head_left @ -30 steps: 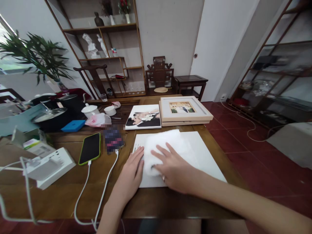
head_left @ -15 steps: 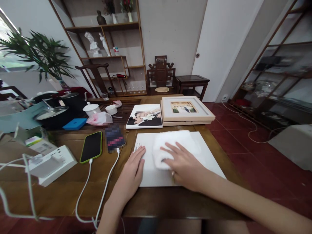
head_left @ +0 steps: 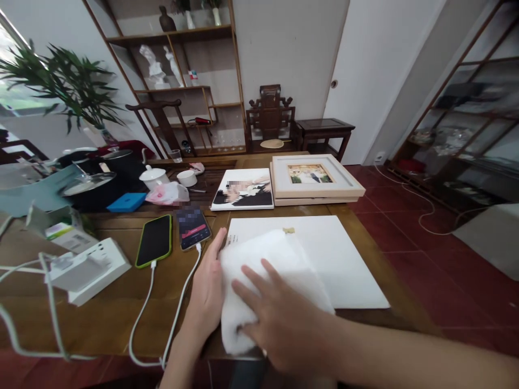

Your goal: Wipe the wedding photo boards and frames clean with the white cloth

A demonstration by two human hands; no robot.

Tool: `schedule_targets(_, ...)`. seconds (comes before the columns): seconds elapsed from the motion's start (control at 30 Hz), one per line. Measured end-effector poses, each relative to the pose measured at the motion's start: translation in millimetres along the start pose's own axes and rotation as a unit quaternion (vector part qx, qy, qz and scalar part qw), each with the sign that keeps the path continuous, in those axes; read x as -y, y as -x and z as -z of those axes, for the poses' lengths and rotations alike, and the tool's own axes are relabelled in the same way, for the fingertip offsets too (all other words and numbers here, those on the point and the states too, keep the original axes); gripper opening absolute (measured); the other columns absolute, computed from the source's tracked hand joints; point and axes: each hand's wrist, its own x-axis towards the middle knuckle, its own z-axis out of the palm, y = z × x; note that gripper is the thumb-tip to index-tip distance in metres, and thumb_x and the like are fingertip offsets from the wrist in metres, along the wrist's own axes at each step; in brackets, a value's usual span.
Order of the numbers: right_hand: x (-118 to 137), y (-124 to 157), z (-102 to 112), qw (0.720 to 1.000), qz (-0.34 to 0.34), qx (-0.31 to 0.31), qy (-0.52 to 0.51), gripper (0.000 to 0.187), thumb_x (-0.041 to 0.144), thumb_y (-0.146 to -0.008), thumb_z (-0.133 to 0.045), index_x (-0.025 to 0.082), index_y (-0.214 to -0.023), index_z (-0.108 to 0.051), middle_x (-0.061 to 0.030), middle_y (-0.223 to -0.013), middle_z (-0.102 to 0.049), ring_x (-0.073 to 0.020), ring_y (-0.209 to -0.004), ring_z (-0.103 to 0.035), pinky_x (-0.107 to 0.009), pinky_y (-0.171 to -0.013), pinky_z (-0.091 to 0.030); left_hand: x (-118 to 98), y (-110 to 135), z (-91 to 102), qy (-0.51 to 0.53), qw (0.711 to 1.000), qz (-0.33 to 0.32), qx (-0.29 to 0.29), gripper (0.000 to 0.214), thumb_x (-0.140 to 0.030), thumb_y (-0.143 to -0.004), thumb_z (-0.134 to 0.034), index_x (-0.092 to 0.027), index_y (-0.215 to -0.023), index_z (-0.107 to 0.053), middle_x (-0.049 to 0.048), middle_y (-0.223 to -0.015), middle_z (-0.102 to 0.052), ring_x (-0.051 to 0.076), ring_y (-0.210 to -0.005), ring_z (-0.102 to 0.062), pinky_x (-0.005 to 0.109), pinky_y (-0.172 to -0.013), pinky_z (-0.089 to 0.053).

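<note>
A white cloth (head_left: 263,270) lies over the near left part of a flat white board (head_left: 344,259) on the wooden table (head_left: 121,319). My right hand (head_left: 279,319) rests flat on the cloth with its fingers spread. My left hand (head_left: 208,292) lies open along the board's left edge, touching the cloth's side. A small tan scrap (head_left: 288,230) sits on the board near its far edge.
Beyond the board lie a photo print (head_left: 245,190) and stacked light wood frames (head_left: 314,178). Two phones (head_left: 156,240) on white cables, a white box (head_left: 91,267), pots, cups and a blue case crowd the left. Shelves, chairs and red tiled floor surround the table.
My right hand has slid the cloth from the board's far middle toward the near left edge. The left hand stayed at the board's left side. The camera tilted slightly.
</note>
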Motion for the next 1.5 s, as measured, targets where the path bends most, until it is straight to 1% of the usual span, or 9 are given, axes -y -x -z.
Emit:
schedule_targets(0.13,3,24,6,0.998,-0.045,0.028,-0.036,0.021,0.029,-0.084,-0.053,0.021,-0.095,-0.068,-0.0161,-0.141,-0.041,-0.0406,-0.131,-0.030,-0.063,-0.103,-0.021,-2,-2,-2.0,-0.107,0.994,-0.018,0.031,0.049,-0.035,-0.096,-0.029,-0.016,-0.140,-0.035,0.0087,-0.146,-0.039,0.021,-0.135,-0.034,0.041,-0.113,-0.025)
schedule_targets(0.37,-62,6,14,0.981,-0.187,0.043,-0.014,0.034,0.011,-0.079,-0.048,0.013,-0.110,-0.061,-0.0184,-0.131,-0.051,-0.0348,-0.130,-0.033,-0.057,-0.103,-0.025,1,-3,-6.3,-0.164,0.980,-0.086,0.068,0.033,-0.026,-0.091,-0.042,-0.014,-0.115,-0.062,0.0114,-0.124,-0.062,0.022,-0.121,-0.053,0.041,-0.104,-0.041)
schedule_targets(0.53,-87,-42,16,0.989,-0.143,0.022,-0.009,0.025,0.013,-0.082,-0.044,0.015,-0.100,-0.062,-0.0149,-0.103,-0.064,-0.0299,-0.109,-0.052,-0.048,-0.092,-0.037,2,-4,-5.9,-0.184,0.976,-0.099,0.061,0.032,-0.024,-0.090,-0.044,-0.011,-0.109,-0.065,0.0134,-0.117,-0.066,0.024,-0.114,-0.059,0.041,-0.102,-0.043)
schedule_targets(0.7,-88,-63,11,0.994,-0.110,0.014,-0.013,0.027,0.013,-0.081,-0.044,0.018,-0.100,-0.062,-0.0109,-0.104,-0.064,-0.0268,-0.107,-0.052,-0.044,-0.092,-0.036,3,-4,-4.0,-0.192,0.974,-0.092,0.073,0.032,-0.024,-0.090,-0.044,-0.015,-0.113,-0.064,0.0103,-0.116,-0.067,0.024,-0.113,-0.060,0.041,-0.102,-0.044)
schedule_targets(0.83,-97,-36,16,0.988,-0.155,0.014,-0.013,0.029,0.011,-0.080,-0.043,0.016,-0.103,-0.060,-0.0126,-0.104,-0.063,-0.0261,-0.102,-0.054,-0.040,-0.088,-0.038,5,-3,-5.1,-0.183,0.975,-0.098,0.074,0.032,-0.024,-0.090,-0.043,-0.014,-0.115,-0.061,0.0110,-0.124,-0.062,0.023,-0.119,-0.055,0.041,-0.103,-0.042)
schedule_targets(0.97,-114,20,26,0.975,-0.223,0.019,-0.011,0.032,0.007,-0.079,-0.038,0.016,-0.102,-0.059,-0.0112,-0.096,-0.063,-0.0252,-0.089,-0.057,-0.038,-0.078,-0.043,5,-3,-5.7,-0.178,0.977,-0.089,0.076,0.035,-0.025,-0.091,-0.042,-0.011,-0.117,-0.060,0.0124,-0.127,-0.060,0.023,-0.122,-0.052,0.040,-0.105,-0.040)
schedule_targets(1.13,-117,86,19,0.966,-0.258,0.006,0.021,0.029,0.008,-0.078,-0.040,0.015,-0.098,-0.061,-0.0171,-0.125,-0.053,-0.0309,-0.122,-0.043,-0.048,-0.092,-0.040,-2,-2,-5.6,-0.199,0.975,-0.037,0.093,0.042,-0.031,-0.092,-0.039,-0.013,-0.127,-0.053,0.0108,-0.141,-0.045,0.024,-0.130,-0.041,0.042,-0.109,-0.033)
schedule_targets(1.3,-76,116,8,0.985,-0.171,0.014,0.026,0.027,0.005,-0.067,-0.047,0.017,-0.085,-0.065,-0.0122,-0.147,-0.032,-0.0301,-0.139,-0.014,-0.059,-0.110,-0.014,-5,-2,-8.0,-0.219,0.967,-0.019,0.131,0.049,-0.034,-0.094,-0.033,-0.011,-0.137,-0.041,0.0117,-0.148,-0.034,0.025,-0.137,-0.030,0.047,-0.111,-0.027)
schedule_targets(1.5,-20,135,15,0.989,-0.143,-0.025,0.003,0.025,0.006,-0.057,-0.049,0.023,-0.069,-0.063,-0.0035,-0.148,-0.031,-0.0295,-0.137,-0.019,-0.055,-0.112,-0.012,1,0,-9.7,-0.245,0.958,-0.039,0.141,0.050,-0.034,-0.092,-0.037,-0.011,-0.136,-0.041,0.0127,-0.147,-0.036,0.026,-0.138,-0.027,0.047,-0.111,-0.026)
